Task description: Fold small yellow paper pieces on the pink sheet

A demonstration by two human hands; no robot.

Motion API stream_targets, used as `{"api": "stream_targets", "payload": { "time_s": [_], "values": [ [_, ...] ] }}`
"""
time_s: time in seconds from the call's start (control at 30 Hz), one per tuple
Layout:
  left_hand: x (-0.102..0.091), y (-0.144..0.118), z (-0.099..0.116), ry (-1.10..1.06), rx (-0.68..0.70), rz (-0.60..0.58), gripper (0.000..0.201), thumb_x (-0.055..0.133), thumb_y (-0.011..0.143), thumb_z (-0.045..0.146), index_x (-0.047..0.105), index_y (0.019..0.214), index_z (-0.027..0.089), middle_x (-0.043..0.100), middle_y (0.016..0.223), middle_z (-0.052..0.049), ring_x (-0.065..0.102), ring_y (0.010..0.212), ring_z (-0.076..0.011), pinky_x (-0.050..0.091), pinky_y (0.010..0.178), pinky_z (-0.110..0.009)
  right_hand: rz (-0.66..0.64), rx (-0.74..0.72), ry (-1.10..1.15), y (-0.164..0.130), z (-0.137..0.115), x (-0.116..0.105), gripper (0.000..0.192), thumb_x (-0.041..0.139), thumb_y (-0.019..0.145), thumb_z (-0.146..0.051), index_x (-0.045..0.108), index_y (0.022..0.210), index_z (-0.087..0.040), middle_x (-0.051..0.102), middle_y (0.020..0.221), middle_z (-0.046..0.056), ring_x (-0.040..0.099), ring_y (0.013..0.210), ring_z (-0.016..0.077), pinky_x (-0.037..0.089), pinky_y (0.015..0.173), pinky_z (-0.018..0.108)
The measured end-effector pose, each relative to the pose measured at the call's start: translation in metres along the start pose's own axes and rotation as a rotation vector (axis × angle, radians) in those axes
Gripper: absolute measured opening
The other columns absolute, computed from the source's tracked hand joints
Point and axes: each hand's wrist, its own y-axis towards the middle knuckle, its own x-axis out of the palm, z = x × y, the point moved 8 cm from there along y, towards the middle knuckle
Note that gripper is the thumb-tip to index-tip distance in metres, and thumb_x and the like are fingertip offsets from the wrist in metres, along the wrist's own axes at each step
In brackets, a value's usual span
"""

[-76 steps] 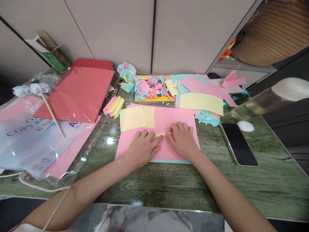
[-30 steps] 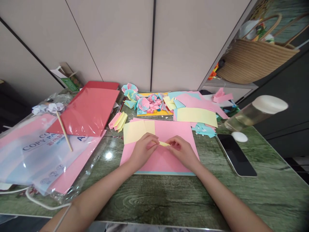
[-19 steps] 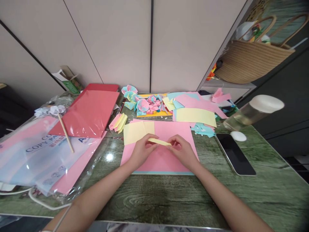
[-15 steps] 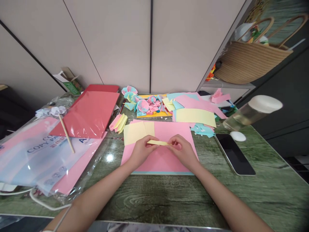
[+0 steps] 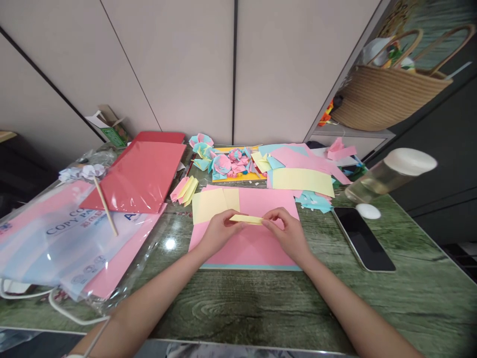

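Observation:
A narrow folded strip of yellow paper is stretched level between my two hands, above a pink sheet. My left hand pinches its left end, and my right hand pinches the right end between thumb and fingers. Both hands are closed on it. Under the pink sheet a light blue edge shows. Yellow paper pieces lie on the sheet's upper left, just beyond my left hand. Pleated pink and yellow paper rests on the table to the left of them.
Paper flowers and paper scraps lie at the back. On the left are red folders, a wooden stick and a plastic paper bag. A phone, a white oval object and a bottle sit right.
My right fingers have shifted slightly right along the yellow strip, so more of it shows between the hands. The whole view has moved a little.

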Motion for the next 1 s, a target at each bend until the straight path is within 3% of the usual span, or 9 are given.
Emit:
{"api": "stream_targets", "payload": {
  "time_s": [0.1, 0.23, 0.4, 0.5, 0.63, 0.8, 1.0],
  "values": [
    [-0.001, -0.001, 0.002, -0.012, 0.018, 0.000, 0.027, 0.062, 0.074, 0.038, 0.062, 0.089, 0.016, 0.065, 0.090, -0.004, 0.061, 0.083, -0.0172, 0.047, 0.070, -0.024, -0.022, 0.051, 0.024, 0.000, 0.003, 0.002, 0.008, 0.057, 0.079, -0.029, 0.056, 0.076, -0.022, 0.057, 0.074, -0.001, 0.050, 0.071, 0.0128, 0.039, 0.068, 0.027],
    [-0.002, -0.001, -0.002, -0.002, -0.003, 0.014, 0.024, 0.060, 0.076, 0.038, 0.063, 0.082, 0.015, 0.066, 0.072, -0.002, 0.061, 0.068, -0.0149, 0.045, 0.061, -0.022, -0.053, 0.115, 0.059, 0.000, 0.008, 0.006, 0.009, 0.057, 0.078, -0.030, 0.056, 0.076, -0.022, 0.057, 0.072, -0.002, 0.051, 0.069, 0.0124, 0.040, 0.064, 0.026],
    [-0.005, 0.000, -0.008, 0.001, -0.037, 0.057, 0.023, 0.057, 0.077, 0.037, 0.065, 0.082, 0.016, 0.066, 0.069, -0.001, 0.061, 0.064, -0.0150, 0.044, 0.058, -0.022, -0.169, 0.200, 0.140, -0.005, 0.014, 0.018, 0.023, 0.055, 0.079, -0.035, 0.058, 0.098, -0.023, 0.063, 0.080, 0.000, 0.058, 0.071, 0.0140, 0.044, 0.063, 0.026],
    [-0.004, 0.000, -0.010, -0.002, -0.047, 0.059, 0.023, 0.057, 0.077, 0.037, 0.065, 0.083, 0.016, 0.066, 0.068, -0.001, 0.062, 0.064, -0.0152, 0.044, 0.057, -0.022, -0.218, 0.235, 0.178, -0.007, 0.016, 0.023, 0.024, 0.059, 0.075, -0.033, 0.060, 0.096, -0.022, 0.065, 0.079, 0.000, 0.060, 0.070, 0.0147, 0.046, 0.064, 0.027],
    [-0.001, -0.001, -0.009, -0.022, -0.048, 0.017, 0.023, 0.057, 0.077, 0.037, 0.064, 0.085, 0.017, 0.066, 0.070, -0.001, 0.062, 0.065, -0.0154, 0.046, 0.058, -0.023, -0.245, 0.254, 0.234, -0.007, 0.019, 0.026, 0.015, 0.058, 0.076, -0.031, 0.060, 0.086, -0.020, 0.064, 0.067, -0.001, 0.060, 0.061, 0.0141, 0.046, 0.060, 0.027],
    [0.003, 0.000, -0.008, -0.055, -0.048, -0.063, 0.025, 0.060, 0.075, 0.036, 0.065, 0.090, 0.017, 0.067, 0.074, -0.003, 0.063, 0.067, -0.0164, 0.047, 0.061, -0.025, -0.257, 0.258, 0.304, -0.005, 0.024, 0.025, 0.020, 0.059, 0.075, -0.034, 0.059, 0.089, -0.020, 0.063, 0.066, -0.001, 0.060, 0.058, 0.0140, 0.046, 0.058, 0.027],
    [0.002, 0.001, -0.011, -0.137, -0.066, -0.077, 0.024, 0.060, 0.076, 0.032, 0.066, 0.093, 0.016, 0.067, 0.070, -0.003, 0.063, 0.065, -0.0150, 0.046, 0.059, -0.023, -0.260, 0.227, 0.369, -0.003, 0.020, 0.024, 0.021, 0.053, 0.080, -0.035, 0.057, 0.095, -0.021, 0.062, 0.062, -0.002, 0.060, 0.058, 0.0140, 0.046, 0.057, 0.028]
  ]
}}
